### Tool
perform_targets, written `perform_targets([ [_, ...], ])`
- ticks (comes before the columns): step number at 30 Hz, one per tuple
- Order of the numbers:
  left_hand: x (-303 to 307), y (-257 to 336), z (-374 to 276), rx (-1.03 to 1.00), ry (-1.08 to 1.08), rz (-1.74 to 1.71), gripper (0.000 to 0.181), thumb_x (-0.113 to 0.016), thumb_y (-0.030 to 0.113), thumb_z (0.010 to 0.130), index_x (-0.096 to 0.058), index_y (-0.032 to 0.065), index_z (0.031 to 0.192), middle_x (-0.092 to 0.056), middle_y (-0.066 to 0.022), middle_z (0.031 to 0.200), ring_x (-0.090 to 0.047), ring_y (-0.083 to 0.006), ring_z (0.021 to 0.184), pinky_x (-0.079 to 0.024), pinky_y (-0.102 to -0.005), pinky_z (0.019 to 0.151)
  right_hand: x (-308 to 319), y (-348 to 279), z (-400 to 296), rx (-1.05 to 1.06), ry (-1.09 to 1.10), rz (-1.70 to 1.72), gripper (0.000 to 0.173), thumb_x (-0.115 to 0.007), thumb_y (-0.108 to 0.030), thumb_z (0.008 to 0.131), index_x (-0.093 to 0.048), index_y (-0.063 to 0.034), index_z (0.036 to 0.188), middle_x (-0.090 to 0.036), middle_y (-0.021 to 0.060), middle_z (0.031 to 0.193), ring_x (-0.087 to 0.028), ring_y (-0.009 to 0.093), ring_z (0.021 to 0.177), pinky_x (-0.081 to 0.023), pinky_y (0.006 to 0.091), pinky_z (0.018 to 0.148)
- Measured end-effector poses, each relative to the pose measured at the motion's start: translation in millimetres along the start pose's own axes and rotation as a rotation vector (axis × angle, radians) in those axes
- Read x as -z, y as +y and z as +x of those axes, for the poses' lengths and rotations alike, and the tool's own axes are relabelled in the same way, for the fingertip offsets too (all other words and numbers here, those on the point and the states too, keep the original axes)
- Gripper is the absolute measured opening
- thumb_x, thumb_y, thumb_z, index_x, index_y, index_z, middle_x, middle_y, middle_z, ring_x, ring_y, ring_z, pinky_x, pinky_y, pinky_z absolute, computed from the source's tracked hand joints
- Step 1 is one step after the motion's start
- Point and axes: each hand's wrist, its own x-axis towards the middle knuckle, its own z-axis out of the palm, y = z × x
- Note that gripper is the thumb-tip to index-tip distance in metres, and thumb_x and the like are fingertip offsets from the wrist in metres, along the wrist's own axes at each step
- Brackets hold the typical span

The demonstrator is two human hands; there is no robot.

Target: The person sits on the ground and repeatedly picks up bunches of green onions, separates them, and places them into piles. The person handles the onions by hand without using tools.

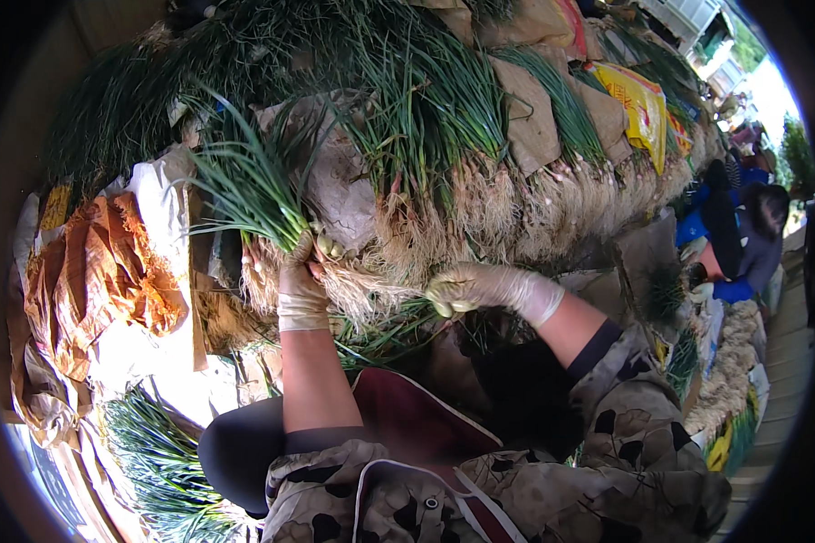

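Observation:
My left hand (pixel 301 271), in a thin translucent glove, is closed round the base of a bunch of green onions (pixel 261 183). The green leaves fan up and to the left; pale roots (pixel 363 282) spread out to the right of the hand. My right hand (pixel 465 288), gloved as well, is to the right of these roots with its fingers curled. Whether it holds anything between the fingers I cannot tell. Loose green stalks (pixel 387 339) lie below and between the hands.
A long row of green onions with roots (pixel 489 197) stretches across the far side. Orange mesh sacking (pixel 102 271) lies at left, more green onions (pixel 156 461) at lower left. A yellow printed bag (pixel 631 105) rests on the row. A co-worker (pixel 754 237) sits at the right.

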Motion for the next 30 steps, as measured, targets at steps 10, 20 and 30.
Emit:
perform_targets([
  [10,33,-28,17,0.148,-0.116,-0.126,0.027,-0.050,0.010,0.085,-0.051,-0.0055,0.107,-0.061,-0.0135,0.084,-0.060,-0.0252,0.077,-0.051,-0.0405,0.075,55,-44,126,-0.373,0.993,-0.745,0.032,-0.058,-0.036,0.079,-0.052,-0.0084,0.095,-0.059,0.0099,0.092,-0.059,0.021,0.088,-0.044,0.0364,0.078],
  [20,11,-29,-17,0.352,-0.534,-0.329,0.018,-0.057,0.017,0.079,-0.048,0.0085,0.092,-0.050,-0.0034,0.087,-0.051,-0.0152,0.075,-0.047,-0.0307,0.064,136,53,38,0.224,0.793,0.686,0.033,-0.063,-0.022,0.078,-0.056,0.0006,0.101,-0.061,0.0176,0.091,-0.059,0.026,0.087,-0.047,0.0292,0.079],
  [30,35,-89,-10,0.461,-0.105,0.619,0.028,-0.061,-0.002,0.066,-0.058,-0.0031,0.094,-0.062,-0.0105,0.076,-0.057,-0.0118,0.063,-0.037,-0.0195,0.046,-7,35,58,0.020,0.911,-0.499,0.035,-0.055,-0.033,0.083,-0.057,-0.0086,0.109,-0.057,0.0077,0.106,-0.049,0.020,0.104,-0.034,0.0355,0.092],
])
